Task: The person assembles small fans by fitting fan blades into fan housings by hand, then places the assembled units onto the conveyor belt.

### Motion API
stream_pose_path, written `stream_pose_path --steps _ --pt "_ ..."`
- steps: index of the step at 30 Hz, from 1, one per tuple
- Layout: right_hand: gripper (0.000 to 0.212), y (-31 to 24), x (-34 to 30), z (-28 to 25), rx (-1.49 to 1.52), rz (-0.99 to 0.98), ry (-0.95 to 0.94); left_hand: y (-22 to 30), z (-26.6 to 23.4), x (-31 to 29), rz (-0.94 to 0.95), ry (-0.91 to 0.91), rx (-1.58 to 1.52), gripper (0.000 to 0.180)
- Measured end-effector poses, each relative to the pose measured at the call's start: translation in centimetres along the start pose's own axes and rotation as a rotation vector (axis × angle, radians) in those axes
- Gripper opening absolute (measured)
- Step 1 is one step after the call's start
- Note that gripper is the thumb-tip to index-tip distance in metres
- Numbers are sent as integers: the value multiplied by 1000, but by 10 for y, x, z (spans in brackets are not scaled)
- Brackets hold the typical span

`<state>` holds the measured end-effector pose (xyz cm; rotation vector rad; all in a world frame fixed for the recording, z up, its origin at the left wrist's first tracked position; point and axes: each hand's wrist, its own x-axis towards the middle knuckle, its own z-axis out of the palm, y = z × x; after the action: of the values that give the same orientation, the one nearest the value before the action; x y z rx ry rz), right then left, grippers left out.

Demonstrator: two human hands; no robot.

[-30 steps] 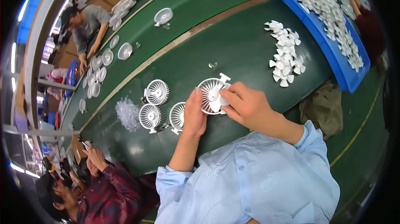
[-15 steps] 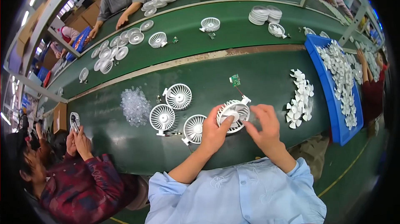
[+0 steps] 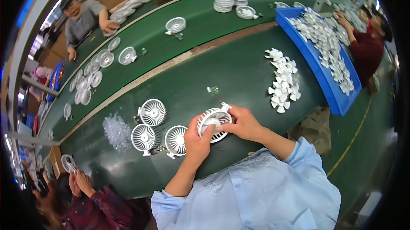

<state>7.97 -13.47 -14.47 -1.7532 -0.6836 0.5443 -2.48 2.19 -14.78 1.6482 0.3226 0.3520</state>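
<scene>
Both hands hold a round white fan housing [image 3: 220,137] tilted in front of my body, with white blades inside its slatted ring. My left hand [image 3: 197,143] wraps the near-left side, its thumb pressed toward the middle of the blades. Gripping the right rim is my right hand [image 3: 248,125], thumb reaching inward over the opening. A thin wire runs from the housing's neck to a small green circuit board [image 3: 212,90] on the bench. Just left of my left hand lies another fan housing [image 3: 175,140], with two more housings [image 3: 152,112] [image 3: 143,137] beyond it.
A pile of small clear plastic pieces [image 3: 116,132] lies at the left. White fan blades [image 3: 283,80] are heaped at the right, beside a blue tray [image 3: 337,101] full of more. Behind runs a green conveyor [image 3: 194,33] carrying housings and round covers. Co-workers sit around.
My right hand, apart from the housing with fingers spread before, has closed onto its right rim. The view has turned, shifting the bench leftward. A person across has reached toward the stacked covers.
</scene>
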Motion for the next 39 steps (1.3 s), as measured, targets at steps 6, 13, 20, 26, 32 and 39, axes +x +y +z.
stream_pose_path --steps 6,13,20,26,32,39 --pt "42 21 5 7 111 -12 21 -2 2 1 -3 -7 79 37" --pt "23 40 82 -56 272 260 7 -1 9 2 131 91 -91 60" --pt "45 46 152 -165 -244 24 444 -13 6 -1 146 -11 -16 43" --pt "43 51 107 -193 -1183 251 468 -12 6 -4 284 4 44 37" --pt "39 65 95 -202 -1193 92 440 46 -7 -23 356 -346 57 35" --pt "37 24 79 -121 -810 -164 6 138 -36 -57 585 -1005 -724 31"
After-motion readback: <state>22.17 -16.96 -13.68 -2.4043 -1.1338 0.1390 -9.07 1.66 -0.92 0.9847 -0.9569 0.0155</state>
